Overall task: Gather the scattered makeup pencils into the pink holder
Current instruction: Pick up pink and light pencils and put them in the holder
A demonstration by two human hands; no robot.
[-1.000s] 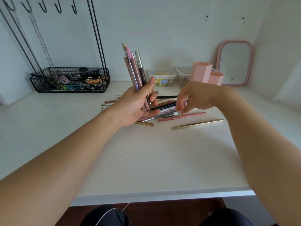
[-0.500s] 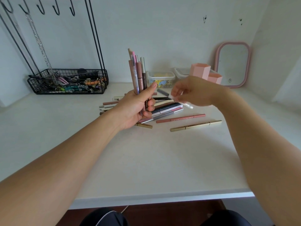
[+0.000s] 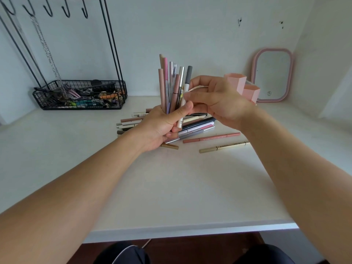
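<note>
Several slim makeup pencils (image 3: 172, 88) stand upright in a bunch in my left hand (image 3: 162, 126), whose fingers (image 3: 182, 111) curl tight around their lower ends, thumb pressed across the front. Their colours run through beige, pink, lilac, silver and mauve. My right hand (image 3: 219, 103) sits just beside that bunch on its right, and its fingers (image 3: 194, 96) pinch a white pencil with a grey cap (image 3: 186, 88), holding it upright against the others.

Behind my right hand stands the pink hexagonal holder (image 3: 242, 86), two joined tubes of different height, partly hidden by my knuckles. I see no pencils showing above its rims.

Below both hands, on the white counter (image 3: 171, 187), the rest of the scattered pencils (image 3: 198, 124) lie in a loose overlapping pile of black, grey, cream and pink sticks. Just beside the pile, toward me, lie a long dusty-pink pencil (image 3: 211, 138) and a gold pencil (image 3: 224, 147), each flat and apart from the heap.

Right of the pink holder, a pink-framed rounded mirror (image 3: 273, 75) leans against the wall. Far left of the holder sits a black wire basket (image 3: 80, 95) full of small clips and oddments, with a black hook rack (image 3: 57, 12) rising above it and a chain (image 3: 49, 54) hanging down.
</note>
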